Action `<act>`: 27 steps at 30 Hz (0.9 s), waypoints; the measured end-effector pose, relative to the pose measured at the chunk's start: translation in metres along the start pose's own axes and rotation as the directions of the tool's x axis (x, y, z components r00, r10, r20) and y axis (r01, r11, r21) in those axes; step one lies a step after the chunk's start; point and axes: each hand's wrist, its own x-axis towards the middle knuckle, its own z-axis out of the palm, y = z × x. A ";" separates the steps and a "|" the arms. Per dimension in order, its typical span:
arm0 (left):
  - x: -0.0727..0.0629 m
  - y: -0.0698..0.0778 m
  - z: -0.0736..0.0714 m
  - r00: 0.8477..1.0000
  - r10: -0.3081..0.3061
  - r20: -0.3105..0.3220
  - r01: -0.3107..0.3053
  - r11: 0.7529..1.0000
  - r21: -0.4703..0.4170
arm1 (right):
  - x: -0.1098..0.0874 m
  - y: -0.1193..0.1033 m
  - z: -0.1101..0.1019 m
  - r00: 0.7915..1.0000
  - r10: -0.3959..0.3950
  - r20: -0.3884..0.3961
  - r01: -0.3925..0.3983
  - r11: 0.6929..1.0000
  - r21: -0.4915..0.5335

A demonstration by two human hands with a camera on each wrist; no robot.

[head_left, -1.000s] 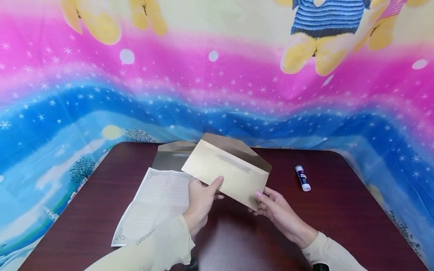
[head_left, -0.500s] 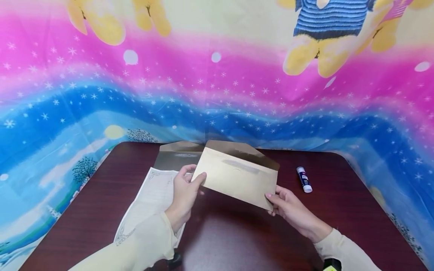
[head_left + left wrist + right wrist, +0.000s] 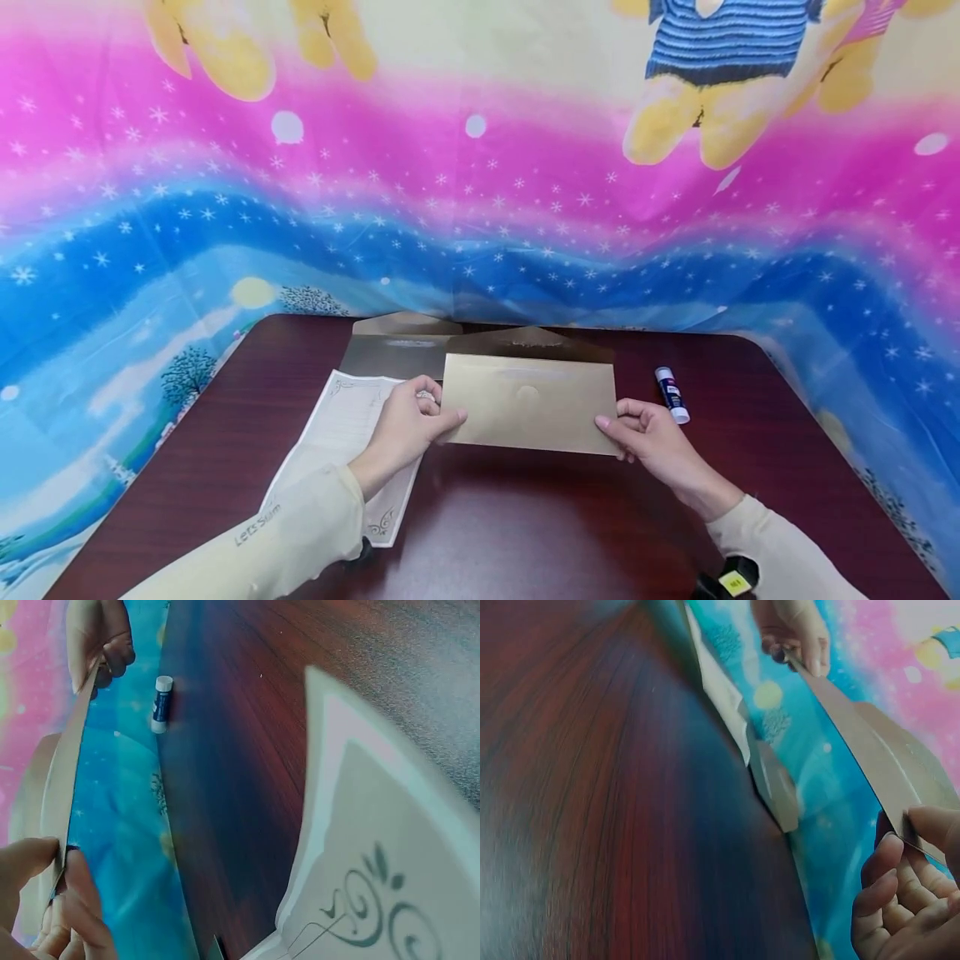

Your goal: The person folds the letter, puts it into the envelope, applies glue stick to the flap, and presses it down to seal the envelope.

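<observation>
Both hands hold a gold envelope (image 3: 529, 417) above the middle of the table, its pointed flap raised along the far edge. At its left end my left hand (image 3: 412, 417) pinches it, thumb on the near face and fingers behind. The right hand (image 3: 654, 437) grips the lower right corner in the same way. Both wrist views show the envelope (image 3: 66, 780) nearly edge-on and lifted off the table. Below the left forearm lies a sheet of paper (image 3: 330, 433) with scrollwork corners, partly covered by that arm.
A second envelope (image 3: 390, 357), dark with its flap open, lies at the back left, partly behind the held one. To the right lies a glue stick (image 3: 671, 395) on the dark red-brown table (image 3: 510, 533). A printed cloth (image 3: 480, 183) hangs along the table's back edge.
The gold envelope has turned from a tilt down to the right to nearly level. My left hand has shifted from its lower edge to its left end; the right hand has moved slightly right.
</observation>
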 end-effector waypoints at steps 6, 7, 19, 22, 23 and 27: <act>0.003 -0.004 0.003 0.997 -0.027 0.074 0.015 0.987 0.162 | 0.006 0.012 0.000 0.999 -0.051 -0.010 0.050 0.993 -0.106; 0.004 -0.005 0.003 0.996 -0.040 0.082 0.023 0.980 0.196 | 0.007 0.014 -0.001 0.999 -0.050 -0.003 0.050 0.991 -0.120; 0.012 -0.016 0.013 0.981 -0.135 0.141 0.054 0.882 0.468 | 0.013 0.030 -0.004 0.995 -0.001 0.098 0.024 0.973 -0.230; 0.013 -0.020 0.016 0.976 -0.153 0.158 0.053 0.859 0.510 | 0.014 0.032 -0.003 0.993 0.020 0.112 0.009 0.969 -0.248; 0.013 -0.021 0.017 0.974 -0.157 0.161 0.051 0.851 0.523 | 0.014 0.032 -0.003 0.993 0.024 0.114 0.006 0.967 -0.256; 0.014 -0.026 0.021 0.974 -0.161 0.161 0.043 0.824 0.564 | 0.014 0.033 -0.002 0.993 0.049 0.111 -0.014 0.954 -0.299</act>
